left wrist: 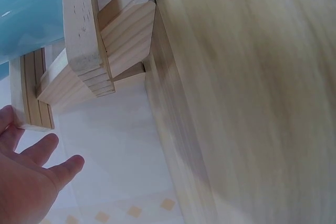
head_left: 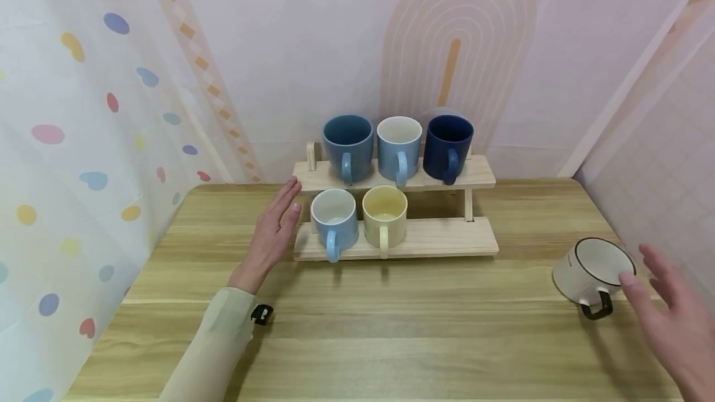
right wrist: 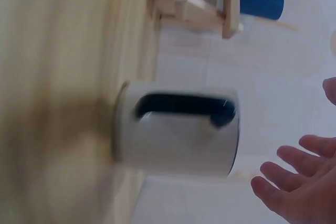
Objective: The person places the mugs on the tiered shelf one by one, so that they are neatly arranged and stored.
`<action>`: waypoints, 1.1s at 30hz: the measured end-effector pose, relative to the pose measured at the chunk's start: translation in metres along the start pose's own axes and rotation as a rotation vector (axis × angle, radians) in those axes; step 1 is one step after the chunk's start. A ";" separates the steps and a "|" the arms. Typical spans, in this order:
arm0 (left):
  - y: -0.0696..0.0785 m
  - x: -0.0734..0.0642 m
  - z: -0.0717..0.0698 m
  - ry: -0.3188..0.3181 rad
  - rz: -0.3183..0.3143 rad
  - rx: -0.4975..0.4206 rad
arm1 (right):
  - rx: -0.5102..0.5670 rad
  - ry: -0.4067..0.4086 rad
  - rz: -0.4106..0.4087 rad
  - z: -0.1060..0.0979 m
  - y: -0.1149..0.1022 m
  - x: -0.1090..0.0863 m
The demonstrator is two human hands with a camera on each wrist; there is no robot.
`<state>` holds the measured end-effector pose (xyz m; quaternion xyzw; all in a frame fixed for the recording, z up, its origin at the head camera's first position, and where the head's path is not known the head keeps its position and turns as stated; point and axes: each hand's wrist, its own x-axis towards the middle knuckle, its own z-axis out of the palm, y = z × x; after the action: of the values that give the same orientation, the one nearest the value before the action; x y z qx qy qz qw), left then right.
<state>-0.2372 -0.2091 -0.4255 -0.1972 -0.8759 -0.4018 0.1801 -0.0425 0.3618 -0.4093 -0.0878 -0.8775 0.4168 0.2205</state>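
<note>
My left hand (head_left: 272, 231) is at the left end of a two-tier wooden rack (head_left: 447, 237), its fingers extended and fingertips right at the upper shelf's end. In the left wrist view, the fingers (left wrist: 39, 150) are spread beside the shelf end. At the right, my right hand (head_left: 673, 309) is beside a white mug (head_left: 575, 275) with a black rim and black handle. The right wrist view shows the spread fingers (right wrist: 283, 177) apart from this mug (right wrist: 178, 142), near its rim. Neither hand holds anything.
On the upper shelf stand a grey-blue mug (head_left: 347, 141), a light blue mug (head_left: 398, 157) and a navy mug (head_left: 447, 157). Below are another light blue mug (head_left: 341, 228) and a yellow mug (head_left: 393, 231). Patterned curtains (head_left: 279, 67) border the wooden table (head_left: 391, 340).
</note>
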 end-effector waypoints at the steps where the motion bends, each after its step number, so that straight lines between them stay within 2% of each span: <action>1: 0.000 0.000 0.000 0.001 0.000 -0.001 | 0.013 0.004 0.004 -0.001 0.004 -0.002; 6: -0.001 0.000 0.000 0.007 0.001 -0.009 | 0.071 0.051 0.015 -0.001 0.019 -0.009; 10: -0.001 0.000 0.000 0.011 0.000 -0.018 | 0.087 0.026 0.041 -0.002 0.029 -0.016; 15: -0.001 0.000 0.000 0.008 0.001 -0.011 | 0.053 -0.085 0.078 -0.007 0.041 -0.020; 17: -0.001 -0.001 0.000 0.008 0.000 -0.014 | 0.081 -0.136 0.085 -0.008 0.045 -0.019; 21: -0.001 -0.001 0.000 0.007 -0.001 -0.017 | 0.356 -0.235 0.102 -0.007 0.052 -0.019; 24: -0.001 -0.001 0.000 0.007 -0.003 -0.017 | 0.552 -0.294 0.163 -0.007 0.056 -0.019; 33: 0.001 -0.002 -0.001 0.004 -0.006 -0.030 | 0.628 -0.355 0.368 0.000 0.053 -0.014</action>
<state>-0.2351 -0.2098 -0.4252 -0.1966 -0.8700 -0.4158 0.1778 -0.0318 0.3912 -0.4545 -0.0985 -0.7015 0.7058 0.0034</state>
